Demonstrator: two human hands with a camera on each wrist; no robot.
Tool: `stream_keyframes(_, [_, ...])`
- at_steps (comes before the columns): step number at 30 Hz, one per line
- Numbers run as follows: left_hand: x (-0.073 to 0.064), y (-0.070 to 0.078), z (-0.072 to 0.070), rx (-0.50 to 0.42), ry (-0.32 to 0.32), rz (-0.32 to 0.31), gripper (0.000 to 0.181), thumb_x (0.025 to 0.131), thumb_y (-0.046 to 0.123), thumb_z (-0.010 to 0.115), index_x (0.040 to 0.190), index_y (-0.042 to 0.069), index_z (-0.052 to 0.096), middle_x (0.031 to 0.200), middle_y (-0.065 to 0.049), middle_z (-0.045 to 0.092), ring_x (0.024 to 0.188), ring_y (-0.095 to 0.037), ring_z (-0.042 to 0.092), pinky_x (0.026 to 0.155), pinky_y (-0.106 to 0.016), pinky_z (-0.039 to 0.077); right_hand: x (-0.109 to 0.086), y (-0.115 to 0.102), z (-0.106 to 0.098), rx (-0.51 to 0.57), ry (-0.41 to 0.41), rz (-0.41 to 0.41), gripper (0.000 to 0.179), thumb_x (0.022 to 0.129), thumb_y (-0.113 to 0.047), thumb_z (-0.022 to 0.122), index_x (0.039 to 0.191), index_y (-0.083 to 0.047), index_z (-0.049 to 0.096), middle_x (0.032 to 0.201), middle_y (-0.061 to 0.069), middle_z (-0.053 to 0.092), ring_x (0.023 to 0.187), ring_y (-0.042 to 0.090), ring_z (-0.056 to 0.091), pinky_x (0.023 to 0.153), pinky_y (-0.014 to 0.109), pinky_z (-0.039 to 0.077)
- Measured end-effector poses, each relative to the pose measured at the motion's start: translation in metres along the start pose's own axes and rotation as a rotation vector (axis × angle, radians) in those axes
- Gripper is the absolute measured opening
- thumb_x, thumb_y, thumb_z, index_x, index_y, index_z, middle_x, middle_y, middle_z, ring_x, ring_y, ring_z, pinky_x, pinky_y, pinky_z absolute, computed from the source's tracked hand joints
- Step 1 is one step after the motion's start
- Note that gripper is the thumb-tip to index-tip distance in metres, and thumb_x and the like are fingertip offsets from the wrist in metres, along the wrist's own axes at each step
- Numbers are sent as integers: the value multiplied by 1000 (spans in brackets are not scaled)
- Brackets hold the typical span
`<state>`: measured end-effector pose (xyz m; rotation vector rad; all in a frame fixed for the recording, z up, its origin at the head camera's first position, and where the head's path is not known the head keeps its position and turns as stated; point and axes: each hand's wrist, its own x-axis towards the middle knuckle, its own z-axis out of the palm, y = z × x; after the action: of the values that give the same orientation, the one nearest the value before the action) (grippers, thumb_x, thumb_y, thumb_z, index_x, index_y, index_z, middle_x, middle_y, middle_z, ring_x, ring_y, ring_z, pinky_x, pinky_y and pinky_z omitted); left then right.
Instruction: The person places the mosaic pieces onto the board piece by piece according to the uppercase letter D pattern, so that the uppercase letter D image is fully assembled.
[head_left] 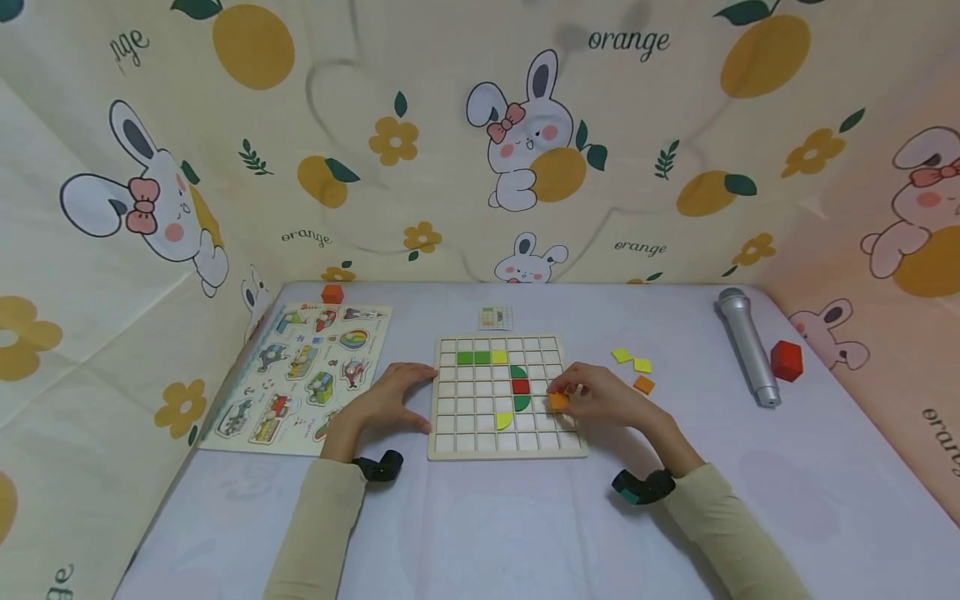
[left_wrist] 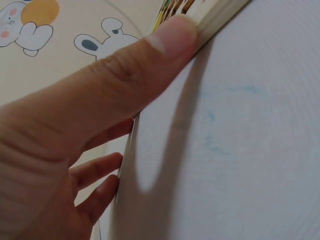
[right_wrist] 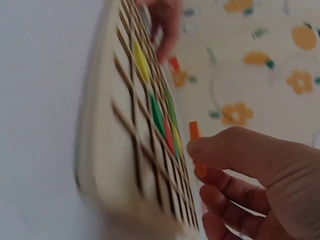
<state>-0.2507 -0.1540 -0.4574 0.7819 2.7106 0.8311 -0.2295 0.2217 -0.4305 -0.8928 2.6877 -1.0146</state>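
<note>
A pale wooden grid board [head_left: 465,417] lies in front of me. My left hand [head_left: 384,398] touches its left edge with thumb and fingertips spread; in the left wrist view the thumb [left_wrist: 125,70] rests against the board's side. Between thumb and fingers, my right hand [head_left: 603,396] pinches an orange tile [head_left: 558,402] over the board's right columns. The right wrist view shows that tile [right_wrist: 194,131] edge-on, above the grid. On the board sit two green squares [head_left: 474,358], a yellow square [head_left: 499,357], a red square [head_left: 521,387] between two rounded green pieces [head_left: 522,403], and a rounded yellow piece [head_left: 505,421].
Two yellow tiles [head_left: 642,365] and an orange tile [head_left: 643,384] lie right of the board. Farther right are a silver microphone-like stick [head_left: 750,350] and a red block [head_left: 787,361]. A picture board [head_left: 300,417], an orange-red block [head_left: 332,294] and a small grid card [head_left: 496,317] lie left and behind.
</note>
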Motion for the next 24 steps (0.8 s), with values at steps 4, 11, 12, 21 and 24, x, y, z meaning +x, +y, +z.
stream_keyframes(4, [0, 0, 0, -1, 3, 6, 89, 62, 36, 85, 137, 11, 46, 143, -7, 41, 134, -27, 29, 112, -43, 25, 16, -17, 22, -2, -8, -89, 26, 79, -13, 74, 105, -11, 68, 96, -4, 63, 83, 17, 53, 68, 26, 49])
stream_keyframes(11, [1, 0, 0, 4, 4, 6, 89, 62, 36, 85, 137, 12, 46, 143, -8, 41, 133, -28, 29, 112, -44, 25, 33, -37, 57, 10, 24, -196, 25, 79, -16, 75, 102, -11, 66, 97, -5, 64, 84, 14, 56, 71, 28, 51])
stream_keyframes(12, [1, 0, 0, 4, 2, 3, 89, 62, 36, 85, 138, 12, 46, 143, -7, 40, 134, -28, 28, 112, -44, 25, 35, -39, 60, 12, 33, -206, 23, 79, -17, 75, 100, -12, 67, 96, -6, 64, 84, 13, 55, 72, 28, 50])
stream_keyframes(21, [0, 2, -1, -10, -3, 5, 89, 62, 38, 85, 137, 12, 46, 143, -8, 41, 133, -29, 29, 112, -45, 26, 40, -41, 78, -78, 69, -238, 11, 79, -23, 75, 88, -20, 69, 91, -13, 64, 91, 4, 52, 81, 24, 46])
stream_keyframes(24, [0, 0, -1, -6, -3, 13, 89, 62, 39, 85, 137, 12, 46, 143, -9, 41, 133, -29, 29, 112, -46, 26, 41, -41, 79, -102, 60, -217, 9, 80, -25, 74, 87, -21, 70, 92, -14, 64, 93, 4, 52, 83, 25, 46])
